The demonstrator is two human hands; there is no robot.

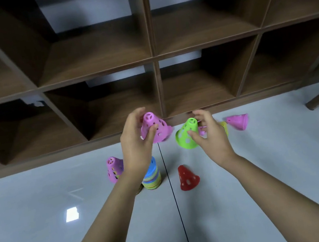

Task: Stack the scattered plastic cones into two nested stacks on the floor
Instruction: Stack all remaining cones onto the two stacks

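While your left hand (pixel 137 143) grips a pink cone (pixel 154 128) in the air above the multicoloured stack (pixel 151 175), your right hand (pixel 209 133) curls open-fingered around a green cone (pixel 187 135), seemingly not yet clamped. One tall stack stands on the floor (pixel 267 166); beside it a purple cone (pixel 114 168) perhaps starts the second. A red cone (pixel 187 177) and a fallen pink cone (pixel 238 121) remain loose.
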